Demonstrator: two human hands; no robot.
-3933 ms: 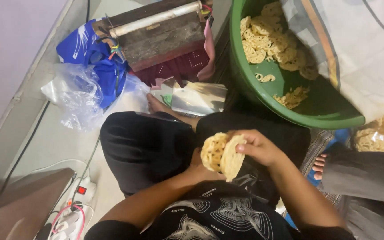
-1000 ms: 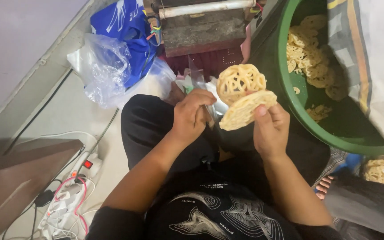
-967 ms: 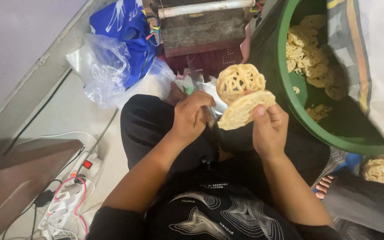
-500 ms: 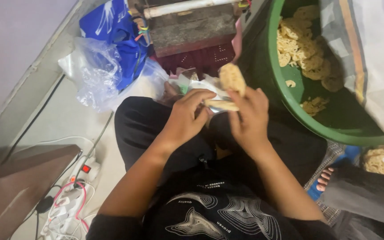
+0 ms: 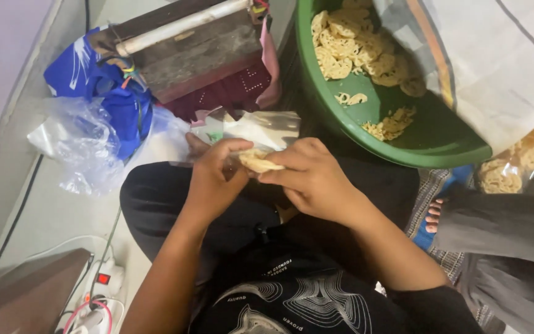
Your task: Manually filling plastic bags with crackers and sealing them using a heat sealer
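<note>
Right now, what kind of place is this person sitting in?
Probably a home floor used for packing snacks. A green tub of crackers stands close by, both hands hold crackers at a clear bag, and a power strip lies on the floor.

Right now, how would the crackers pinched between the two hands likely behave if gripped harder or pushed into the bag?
The crackers look thin and lacy like those in the green basin, so probably brittle; crumbs there suggest easy snapping. They seem light, since the left hand and right hand hold the stack by fingertips. The clear bag looks floppy and may collapse.
</note>
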